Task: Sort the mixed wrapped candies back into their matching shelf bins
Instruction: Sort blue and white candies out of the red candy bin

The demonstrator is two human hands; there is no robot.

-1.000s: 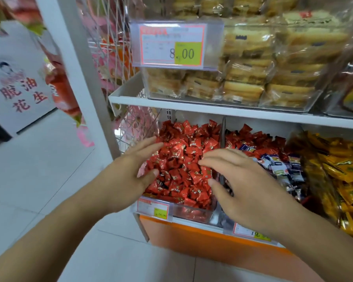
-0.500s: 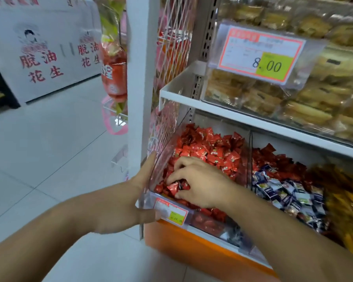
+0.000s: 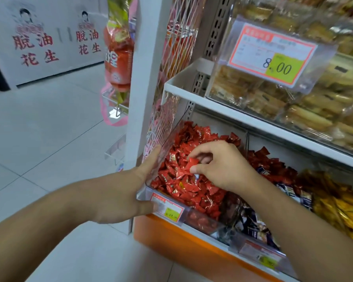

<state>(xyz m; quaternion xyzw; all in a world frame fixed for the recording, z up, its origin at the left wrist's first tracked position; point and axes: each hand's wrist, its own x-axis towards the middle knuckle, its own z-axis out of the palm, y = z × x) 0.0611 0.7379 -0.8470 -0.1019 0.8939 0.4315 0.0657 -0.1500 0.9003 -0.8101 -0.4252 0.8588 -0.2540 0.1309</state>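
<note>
Head view. A red wrapped candy (image 3: 192, 164) is pinched between thumb and forefinger of the right hand (image 3: 222, 165), just above the heap in the clear bin (image 3: 202, 221) of red candies. Judged light, crinkly and slippery; best held at the wrapper's crimped edge. At 9 o'clock, the left hand (image 3: 128, 192) braces the bin's wall, fingers straight, thumb on the price tag (image 3: 167, 207). Half a second earlier the right hand was buried, knuckles up, in the heap; it has since risen with one piece.

The clear bin (image 3: 163, 147) is entered from above; headroom is capped at twelve o'clock by the white shelf (image 3: 253, 119), three o'clock walled by a divider (image 3: 247, 143).
</note>
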